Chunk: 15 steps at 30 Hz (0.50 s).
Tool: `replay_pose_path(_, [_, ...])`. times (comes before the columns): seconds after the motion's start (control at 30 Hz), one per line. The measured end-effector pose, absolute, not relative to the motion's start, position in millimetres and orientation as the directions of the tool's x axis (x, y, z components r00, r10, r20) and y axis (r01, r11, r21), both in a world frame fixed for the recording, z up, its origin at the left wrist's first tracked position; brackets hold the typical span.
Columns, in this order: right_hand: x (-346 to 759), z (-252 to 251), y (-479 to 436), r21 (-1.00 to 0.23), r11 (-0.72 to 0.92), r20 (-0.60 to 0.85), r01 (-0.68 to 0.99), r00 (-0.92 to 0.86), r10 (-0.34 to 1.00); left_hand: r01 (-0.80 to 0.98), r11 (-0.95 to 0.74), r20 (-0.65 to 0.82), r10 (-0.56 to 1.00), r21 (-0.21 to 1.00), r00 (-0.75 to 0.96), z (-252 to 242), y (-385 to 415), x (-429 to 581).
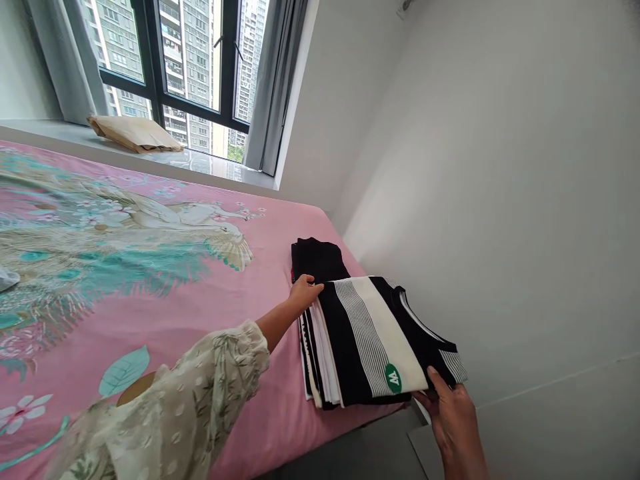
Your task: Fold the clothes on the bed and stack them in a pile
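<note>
A folded striped shirt [373, 333] in black, white and grey, with a round green patch, lies on top of a stack of folded clothes [320, 373] at the bed's corner. My left hand [306, 293] pinches the shirt's far left corner between thumb and fingers. At the near right edge, close to the neckline, my right hand [447, 407] grips the shirt with the thumb on top and the fingers underneath. Behind the shirt sits a folded black garment [320, 260], partly hidden by it.
The bed [265, 300] has a pink sheet with a peacock print. A wall [525, 233] runs along the right side. A brown paper bag [135, 133] rests on the windowsill [210, 163], between grey curtains [277, 87]. Something pale [7, 279] shows at the left edge.
</note>
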State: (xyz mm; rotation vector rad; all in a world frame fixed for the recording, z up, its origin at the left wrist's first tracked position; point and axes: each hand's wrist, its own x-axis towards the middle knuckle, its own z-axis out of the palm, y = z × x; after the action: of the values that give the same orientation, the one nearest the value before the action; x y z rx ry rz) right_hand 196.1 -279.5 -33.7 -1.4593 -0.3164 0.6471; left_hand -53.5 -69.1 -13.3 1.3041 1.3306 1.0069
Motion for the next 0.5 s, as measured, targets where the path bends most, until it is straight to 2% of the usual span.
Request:
replay_pose_path(0.07, [195.0,-31.6,-282.4,-0.977,-0.021,-0.183,-0.214,0.776,0.603,0.196,0.016,-0.015,1.0,0.981,-0.006,-18.7,-90.8,-60.0])
replay_pose_path(0.13, [195.4,-31.9,-283.4,-0.983,-0.001,-0.141,-0.181,0.761,0.634,0.202,-0.046,0.046,0.999,0.978,0.004,-28.9,-124.9,-64.3])
replay_pose_path(0.23, [197.0,-35.9,-281.6,-0.989,0.031,-0.091,-0.144,0.765,0.637,0.164,-0.107,0.073,0.976,0.981,0.205,-49.2,-186.1,-62.9])
replay_pose_path(0.33, [198.6,-38.5,-278.1,-0.989,0.048,-0.082,-0.141,0.783,0.616,0.079,-0.018,-0.012,0.934,0.997,0.357,-63.5,-231.1,-54.3])
replay_pose_path(0.43, [200.3,-36.9,-274.6,-0.989,0.043,-0.086,-0.139,0.799,0.596,0.046,0.107,-0.116,0.92,0.993,0.375,-64.7,-243.7,-47.5])
replay_pose_path(0.5, [201.8,-35.0,-272.3,-0.99,0.022,-0.101,-0.14,0.804,0.585,0.089,0.169,-0.191,0.901,0.982,0.39,-60.9,-240.1,-46.7])
